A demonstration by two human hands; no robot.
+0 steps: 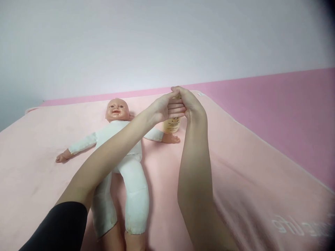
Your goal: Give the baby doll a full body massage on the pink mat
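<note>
Head view shows both arms stretched forward over a pink blanket (235, 167), the two hands meeting at a pale yellow bottle (172, 124) that stands upright beyond the doll's outstretched arm. Right hand (190, 103) arches over the bottle's top, fingers curled down around what seems to be the cap or pump, a hold that suits pressing or twisting from above. Left hand (167, 108) sits just beside it, touching it, palm turned inward and fingers half curled under the right hand's fingertips, cupped as though to catch what comes out; whether it grips the bottle's neck or only waits under the spout is hard to tell, since the fingers overlap. Only the bottle's lower body shows below the hands, its label facing the camera. A baby doll (123, 153) in a white suit lies on its back beneath the left forearm, head up near the left hand, arms spread flat, legs pointing back toward the person, laid open and within easy reach. A black sleeve (60, 226) covers the left upper arm.
</note>
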